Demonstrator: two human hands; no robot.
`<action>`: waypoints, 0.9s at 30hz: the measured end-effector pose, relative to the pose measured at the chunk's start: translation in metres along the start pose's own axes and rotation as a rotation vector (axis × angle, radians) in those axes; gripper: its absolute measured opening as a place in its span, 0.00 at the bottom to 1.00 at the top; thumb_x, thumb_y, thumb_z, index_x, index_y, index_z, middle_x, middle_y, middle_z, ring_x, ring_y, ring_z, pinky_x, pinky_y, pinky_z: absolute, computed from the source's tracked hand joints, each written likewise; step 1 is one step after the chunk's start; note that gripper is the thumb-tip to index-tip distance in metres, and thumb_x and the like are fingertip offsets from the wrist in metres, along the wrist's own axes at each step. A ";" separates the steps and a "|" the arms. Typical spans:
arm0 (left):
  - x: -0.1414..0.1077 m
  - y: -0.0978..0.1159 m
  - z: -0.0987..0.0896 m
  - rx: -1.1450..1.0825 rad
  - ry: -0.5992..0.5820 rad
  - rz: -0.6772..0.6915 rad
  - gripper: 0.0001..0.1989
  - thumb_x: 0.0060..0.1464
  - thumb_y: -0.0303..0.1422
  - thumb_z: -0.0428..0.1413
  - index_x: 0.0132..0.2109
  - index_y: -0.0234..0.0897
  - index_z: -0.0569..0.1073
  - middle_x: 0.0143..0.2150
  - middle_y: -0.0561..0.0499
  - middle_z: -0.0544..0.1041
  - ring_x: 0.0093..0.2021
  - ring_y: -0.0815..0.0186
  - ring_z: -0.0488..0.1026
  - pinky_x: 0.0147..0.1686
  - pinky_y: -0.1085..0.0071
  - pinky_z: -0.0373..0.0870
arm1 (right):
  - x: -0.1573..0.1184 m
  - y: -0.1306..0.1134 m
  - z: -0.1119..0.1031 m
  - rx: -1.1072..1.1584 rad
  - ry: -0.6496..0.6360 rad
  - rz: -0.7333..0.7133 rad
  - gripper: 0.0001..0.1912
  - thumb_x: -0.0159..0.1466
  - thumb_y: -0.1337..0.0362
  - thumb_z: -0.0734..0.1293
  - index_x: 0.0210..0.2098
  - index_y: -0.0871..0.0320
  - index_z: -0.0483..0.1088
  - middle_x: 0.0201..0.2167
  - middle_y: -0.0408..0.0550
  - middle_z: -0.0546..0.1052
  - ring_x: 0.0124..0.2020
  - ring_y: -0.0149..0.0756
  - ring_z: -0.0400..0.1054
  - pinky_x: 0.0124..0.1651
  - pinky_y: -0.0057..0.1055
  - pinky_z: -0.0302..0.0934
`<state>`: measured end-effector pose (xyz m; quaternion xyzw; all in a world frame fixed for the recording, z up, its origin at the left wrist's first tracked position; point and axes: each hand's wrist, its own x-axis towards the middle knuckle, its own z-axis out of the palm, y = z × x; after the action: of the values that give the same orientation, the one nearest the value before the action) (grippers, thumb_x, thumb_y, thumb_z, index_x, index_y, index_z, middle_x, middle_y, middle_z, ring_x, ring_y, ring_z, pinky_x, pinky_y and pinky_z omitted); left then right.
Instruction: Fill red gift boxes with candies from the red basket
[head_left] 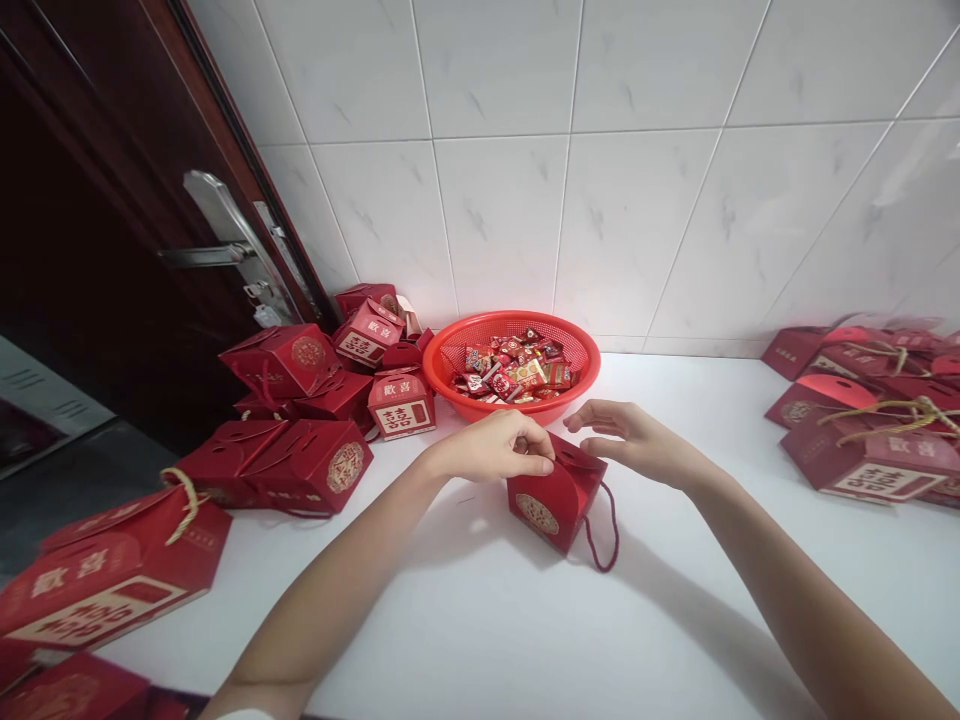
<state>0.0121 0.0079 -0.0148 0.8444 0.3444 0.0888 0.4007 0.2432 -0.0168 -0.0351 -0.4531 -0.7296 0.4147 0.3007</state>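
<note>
A red candy gift box [551, 495] with a round gold emblem sits on the white table in front of me, its top flaps folded in. My left hand [502, 447] is closed on the upper left edge of the box, thumb laid along the top. Just off the box's far right corner hovers my right hand [630, 437], thumb and fingers apart with nothing in them. A dark red cord handle [613, 540] loops down from the box's right side onto the table. Behind it stands a red plastic basket [442, 375] holding wrapped candies [517, 370].
Several red boxes [319, 465] are piled on the left, one with a gold rope handle [185, 500]. More boxes [877, 440] lie at the far right. A tiled wall [502, 220] backs the table [465, 630]; a dark door [97, 150] with a metal handle [217, 255] is at left.
</note>
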 end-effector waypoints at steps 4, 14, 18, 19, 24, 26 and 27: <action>0.001 -0.001 0.000 0.056 0.038 -0.015 0.10 0.53 0.34 0.57 0.37 0.35 0.80 0.36 0.50 0.79 0.35 0.65 0.71 0.32 0.73 0.64 | 0.004 0.011 0.002 -0.056 -0.024 0.062 0.11 0.59 0.63 0.66 0.42 0.56 0.72 0.48 0.53 0.77 0.53 0.46 0.72 0.59 0.45 0.64; -0.001 0.006 0.003 0.271 0.147 -0.114 0.16 0.48 0.36 0.64 0.46 0.39 0.79 0.46 0.49 0.78 0.45 0.58 0.74 0.42 0.69 0.68 | -0.011 -0.010 0.002 -0.337 -0.245 0.227 0.12 0.64 0.53 0.66 0.34 0.55 0.66 0.33 0.49 0.80 0.31 0.38 0.72 0.32 0.32 0.63; -0.007 0.002 0.002 0.323 0.183 -0.251 0.24 0.48 0.46 0.63 0.50 0.39 0.76 0.50 0.45 0.77 0.49 0.52 0.74 0.42 0.66 0.69 | -0.017 -0.016 -0.004 -0.347 -0.322 0.174 0.15 0.63 0.51 0.67 0.28 0.55 0.67 0.30 0.48 0.78 0.29 0.37 0.70 0.29 0.31 0.60; -0.008 0.001 0.002 0.320 0.179 -0.272 0.25 0.49 0.48 0.62 0.50 0.39 0.76 0.50 0.44 0.77 0.50 0.52 0.74 0.41 0.66 0.69 | -0.017 -0.015 -0.005 -0.334 -0.330 0.156 0.17 0.63 0.49 0.67 0.27 0.55 0.67 0.29 0.48 0.78 0.29 0.37 0.69 0.29 0.31 0.60; -0.008 0.001 0.002 0.224 0.140 -0.224 0.29 0.50 0.43 0.62 0.57 0.38 0.72 0.51 0.44 0.78 0.49 0.53 0.75 0.42 0.65 0.70 | -0.004 0.003 -0.008 -0.190 -0.111 0.207 0.25 0.64 0.40 0.64 0.30 0.57 0.70 0.33 0.52 0.79 0.34 0.40 0.72 0.35 0.34 0.65; -0.005 0.003 0.004 0.168 0.139 -0.146 0.31 0.49 0.39 0.63 0.60 0.38 0.70 0.52 0.44 0.78 0.49 0.55 0.76 0.44 0.65 0.71 | 0.003 0.014 -0.006 -0.061 -0.067 0.277 0.27 0.64 0.38 0.64 0.36 0.57 0.72 0.38 0.54 0.80 0.40 0.42 0.75 0.41 0.36 0.67; -0.004 0.003 0.005 0.146 0.140 -0.112 0.32 0.48 0.37 0.63 0.61 0.37 0.70 0.52 0.44 0.78 0.48 0.56 0.76 0.45 0.65 0.71 | 0.006 0.019 -0.004 0.004 -0.081 0.309 0.27 0.64 0.38 0.64 0.40 0.57 0.72 0.40 0.55 0.80 0.42 0.42 0.75 0.43 0.36 0.67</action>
<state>0.0129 0.0009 -0.0152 0.8423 0.4239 0.0996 0.3176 0.2517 -0.0050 -0.0489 -0.5420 -0.6619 0.4756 0.2046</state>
